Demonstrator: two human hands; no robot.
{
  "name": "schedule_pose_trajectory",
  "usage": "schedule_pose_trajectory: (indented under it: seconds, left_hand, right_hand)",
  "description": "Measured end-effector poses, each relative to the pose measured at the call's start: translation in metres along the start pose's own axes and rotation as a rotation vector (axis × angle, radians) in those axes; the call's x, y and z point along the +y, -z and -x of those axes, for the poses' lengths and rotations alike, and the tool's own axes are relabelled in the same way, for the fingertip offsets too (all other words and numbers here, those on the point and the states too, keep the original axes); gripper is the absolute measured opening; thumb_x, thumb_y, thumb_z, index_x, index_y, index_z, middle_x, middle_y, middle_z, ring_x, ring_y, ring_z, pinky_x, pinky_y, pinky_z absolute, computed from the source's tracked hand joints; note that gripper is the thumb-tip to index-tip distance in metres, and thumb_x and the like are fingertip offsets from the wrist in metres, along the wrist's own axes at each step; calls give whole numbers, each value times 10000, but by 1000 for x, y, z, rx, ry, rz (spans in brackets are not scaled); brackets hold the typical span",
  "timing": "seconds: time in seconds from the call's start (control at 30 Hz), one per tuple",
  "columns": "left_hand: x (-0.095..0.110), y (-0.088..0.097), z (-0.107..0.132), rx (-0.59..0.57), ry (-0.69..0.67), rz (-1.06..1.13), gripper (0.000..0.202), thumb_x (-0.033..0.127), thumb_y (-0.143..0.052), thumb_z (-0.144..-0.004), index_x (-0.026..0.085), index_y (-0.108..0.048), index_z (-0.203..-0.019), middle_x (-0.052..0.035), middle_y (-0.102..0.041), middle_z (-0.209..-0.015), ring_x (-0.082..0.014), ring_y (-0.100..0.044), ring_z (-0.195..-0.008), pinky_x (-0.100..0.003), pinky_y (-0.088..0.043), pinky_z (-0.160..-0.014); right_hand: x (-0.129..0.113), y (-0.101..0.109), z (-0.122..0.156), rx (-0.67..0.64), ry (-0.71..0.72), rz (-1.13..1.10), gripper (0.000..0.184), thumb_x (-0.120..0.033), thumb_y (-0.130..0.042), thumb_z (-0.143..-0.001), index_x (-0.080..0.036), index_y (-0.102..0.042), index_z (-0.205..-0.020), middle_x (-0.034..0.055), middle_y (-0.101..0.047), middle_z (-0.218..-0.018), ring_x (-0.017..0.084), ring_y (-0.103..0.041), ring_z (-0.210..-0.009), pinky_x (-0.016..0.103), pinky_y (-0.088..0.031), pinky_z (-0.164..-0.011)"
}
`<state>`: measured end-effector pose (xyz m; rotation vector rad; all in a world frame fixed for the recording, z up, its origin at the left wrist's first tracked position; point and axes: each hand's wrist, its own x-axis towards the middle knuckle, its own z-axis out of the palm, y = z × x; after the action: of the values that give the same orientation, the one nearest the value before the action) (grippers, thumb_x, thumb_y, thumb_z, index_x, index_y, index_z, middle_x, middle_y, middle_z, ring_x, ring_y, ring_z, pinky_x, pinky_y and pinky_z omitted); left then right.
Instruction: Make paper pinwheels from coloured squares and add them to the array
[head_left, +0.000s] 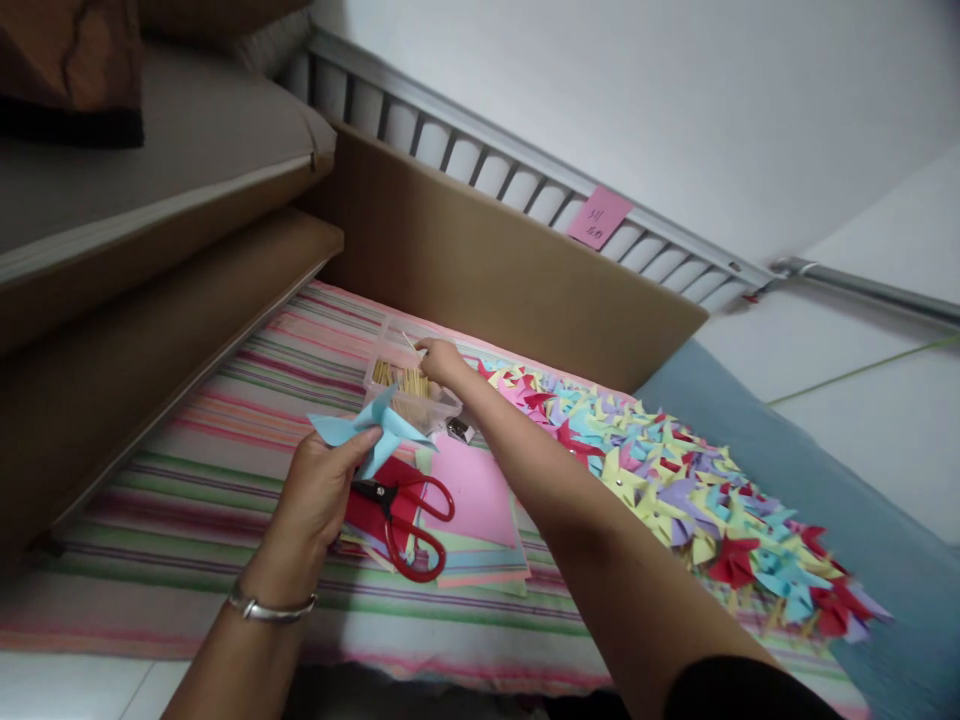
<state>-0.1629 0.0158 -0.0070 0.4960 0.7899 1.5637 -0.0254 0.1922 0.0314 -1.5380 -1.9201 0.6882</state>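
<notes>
My left hand [313, 490] is closed on a light blue paper pinwheel [373, 430], held just above the striped mat [225, 430]. My right hand [439, 360] reaches forward over a clear plastic box [397, 372] of thin wooden sticks; its fingers are pinched on one stick at the box's top. Red-handled scissors [409, 520] lie below the pinwheel on a stack of coloured paper sheets [480, 510], pink on top.
A long heap of finished paper pinwheels [675, 490] in several colours runs along the mat to the right. A cardboard panel [487, 260] stands behind, with a pink note [598, 217] above it. A low step or bench edge [172, 330] borders the left. Blue cloth [862, 520] lies at right.
</notes>
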Motion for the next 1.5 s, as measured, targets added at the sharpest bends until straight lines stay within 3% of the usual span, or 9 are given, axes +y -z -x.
schedule_pose_trajectory:
  seconds: [0.07,0.13,0.33,0.5,0.67,0.83,1.1,1.3,1.5]
  left_hand:
    - [-4,-2,2,-51,0,-135,278,242,-805,-569,135,-728,-813,-28,-710,-705,-165,-635,-631,-259,-490,-633]
    - [-8,-7,5,-106,-18,-250,253,257,-795,-581,136,-728,-793,-27,-703,-689,-161,-625,-614,-248,-478,-595]
    - [-22,-25,16,-310,-110,-406,114,265,-746,-645,176,-715,-709,-9,-686,-682,-155,-625,-631,-246,-481,-603]
    - [-31,-32,24,-425,-165,-498,64,249,-713,-681,195,-725,-714,-22,-690,-717,-173,-628,-672,-276,-493,-649]
    - [-33,-39,32,-507,-275,-518,92,154,-663,-699,215,-731,-701,-30,-685,-735,-192,-631,-734,-313,-496,-702]
    - [-35,-41,34,-519,-385,-507,116,128,-683,-688,229,-739,-702,-38,-676,-773,-200,-633,-800,-322,-496,-736]
    - [-30,-36,35,-462,-375,-512,118,119,-663,-715,220,-723,-705,-18,-686,-757,-184,-641,-775,-296,-501,-704]
    - [-29,-31,35,-471,-482,-533,137,109,-674,-728,233,-729,-741,-23,-675,-818,-184,-625,-848,-318,-475,-799]
    - [-28,-26,34,-469,-550,-555,136,131,-683,-746,251,-738,-778,-36,-642,-943,-181,-602,-922,-317,-459,-826]
  right_hand:
    - [-2,18,21,-20,-38,0,152,-57,-606,-770,-134,-661,-889,14,-633,-674,152,-618,-646,281,-487,-643]
    - [-4,34,53,-40,-59,-30,218,-20,-536,-753,-154,-660,-874,-21,-596,-579,120,-581,-543,243,-456,-567]
    - [-1,60,157,-81,-60,-167,232,-37,-491,-715,-173,-639,-831,-41,-596,-649,84,-548,-528,202,-437,-542]
    - [7,70,200,-69,-4,-138,208,-186,-502,-833,-191,-670,-956,-1,-665,-725,132,-611,-659,247,-452,-632]
    - [13,76,216,0,151,-69,220,-266,-521,-871,-192,-703,-971,45,-712,-911,172,-640,-850,278,-459,-762]
    - [12,80,222,2,194,39,222,-249,-485,-898,-168,-689,-931,47,-691,-839,158,-620,-764,262,-448,-705]
    - [8,79,218,-57,240,148,217,-205,-434,-930,-175,-633,-1012,43,-675,-879,156,-611,-803,257,-432,-720]
    - [4,77,218,-21,311,190,206,-225,-467,-922,-177,-667,-921,52,-668,-867,167,-599,-829,272,-437,-745]
    - [-1,77,222,5,258,147,165,-257,-506,-910,-229,-660,-962,6,-698,-888,140,-623,-796,245,-429,-712]
